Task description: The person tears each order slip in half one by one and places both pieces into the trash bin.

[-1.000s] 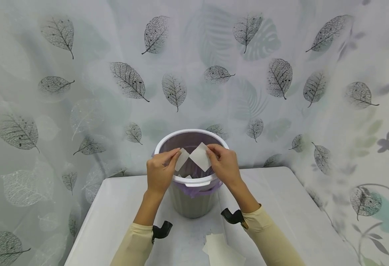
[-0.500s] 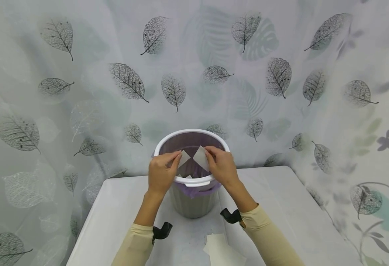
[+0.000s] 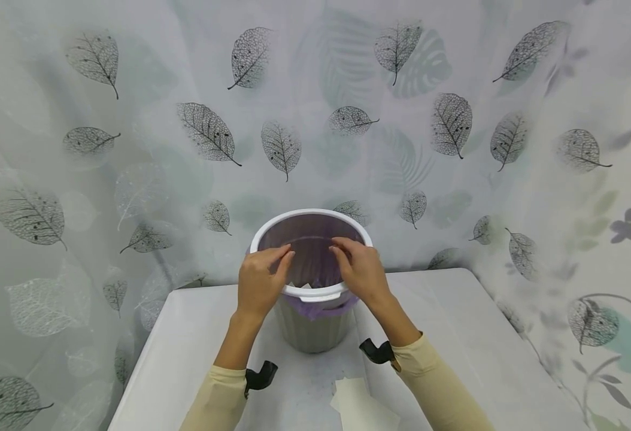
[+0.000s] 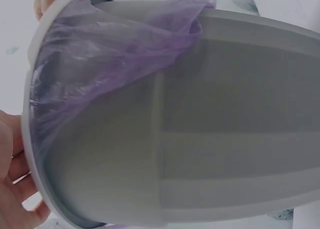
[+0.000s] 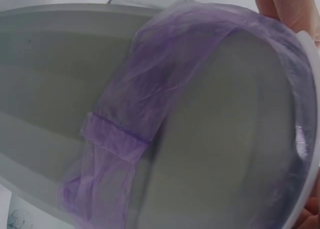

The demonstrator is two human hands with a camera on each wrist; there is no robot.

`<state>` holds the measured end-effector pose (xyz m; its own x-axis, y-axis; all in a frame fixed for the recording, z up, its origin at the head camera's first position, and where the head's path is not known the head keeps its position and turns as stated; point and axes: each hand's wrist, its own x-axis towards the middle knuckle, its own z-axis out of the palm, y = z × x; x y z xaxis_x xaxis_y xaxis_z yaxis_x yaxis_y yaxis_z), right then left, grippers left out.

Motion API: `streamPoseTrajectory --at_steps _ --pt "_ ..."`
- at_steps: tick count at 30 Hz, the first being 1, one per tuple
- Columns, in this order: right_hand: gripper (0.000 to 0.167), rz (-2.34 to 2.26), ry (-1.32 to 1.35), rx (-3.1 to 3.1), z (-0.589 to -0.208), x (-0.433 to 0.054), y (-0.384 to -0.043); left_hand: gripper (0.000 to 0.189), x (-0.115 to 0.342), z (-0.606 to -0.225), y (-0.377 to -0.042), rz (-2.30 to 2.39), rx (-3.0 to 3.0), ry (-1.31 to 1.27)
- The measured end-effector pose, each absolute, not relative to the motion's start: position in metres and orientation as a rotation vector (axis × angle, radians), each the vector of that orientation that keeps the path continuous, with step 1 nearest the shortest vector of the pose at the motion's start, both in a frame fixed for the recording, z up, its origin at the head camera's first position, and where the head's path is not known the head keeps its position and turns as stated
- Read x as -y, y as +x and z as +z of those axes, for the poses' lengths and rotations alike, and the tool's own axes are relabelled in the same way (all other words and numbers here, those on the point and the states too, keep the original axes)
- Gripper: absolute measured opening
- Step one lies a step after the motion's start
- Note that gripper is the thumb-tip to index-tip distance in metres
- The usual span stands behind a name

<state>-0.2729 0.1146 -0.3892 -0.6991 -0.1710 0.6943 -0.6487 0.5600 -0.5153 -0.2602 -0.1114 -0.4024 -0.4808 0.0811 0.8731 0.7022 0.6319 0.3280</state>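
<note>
A grey trash bin (image 3: 313,332) with a white rim (image 3: 319,296) stands mid-table, lined with a thin purple bag (image 3: 318,310). Over its left side is my left hand (image 3: 258,281), thumb and index finger slightly parted and nothing between them. My right hand (image 3: 365,270) hovers over the right side in the same way, also holding nothing. Scraps of white paper (image 3: 307,286) show low inside the bin, partly hidden by the near rim. Both wrist views look at the bin's outside, where the bag (image 4: 125,54) folds down over the wall and fingers (image 5: 290,9) show past the rim.
Cream paper sheets (image 3: 363,407) lie overlapping on the white table (image 3: 434,335), near its front, right of the bin. Behind hangs a leaf-printed curtain (image 3: 305,90), close to the bin's back.
Each hand held a piece of white paper over the bin, apart at the corners. Both pieces have been let go and are gone from the fingers. The hands have barely moved.
</note>
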Motion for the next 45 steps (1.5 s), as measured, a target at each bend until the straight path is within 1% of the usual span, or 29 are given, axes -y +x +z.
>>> streamPoseTrajectory --at_steps 8,15,21,23,26,30,33,39,45 --pt "0.019 1.075 0.726 2.029 -0.392 -0.127 -0.256 0.019 0.112 -0.399 -0.240 -0.856 1.832 -0.652" --pt "0.020 1.119 0.660 1.820 -0.400 -0.143 -0.231 0.017 0.112 -0.393 -0.214 -0.862 1.496 -0.688" --pt "0.018 1.147 0.630 1.663 -0.403 -0.144 -0.203 0.013 0.109 -0.397 -0.191 -0.807 1.358 -0.765" --pt "0.016 1.158 0.623 1.640 -0.401 -0.141 -0.192 0.015 0.108 -0.404 -0.185 -0.807 1.346 -0.798" --pt "0.016 1.180 0.615 1.633 -0.411 -0.143 -0.184 0.015 0.107 -0.417 -0.179 -0.829 1.362 -0.828" --pt "0.018 1.218 0.601 1.648 -0.442 -0.150 -0.186 0.013 0.109 -0.440 -0.174 -0.878 1.428 -0.825" --pt "0.018 1.225 0.566 1.685 -0.456 -0.151 -0.182 0.013 0.109 -0.460 -0.171 -0.917 1.497 -0.813" --pt "0.019 1.234 0.516 1.786 -0.470 -0.144 -0.168 0.014 0.110 -0.497 -0.169 -0.982 1.622 -0.746" --pt "0.026 1.274 0.464 1.925 -0.513 -0.146 -0.170 0.015 0.110 -0.524 -0.167 -1.036 1.803 -0.624"
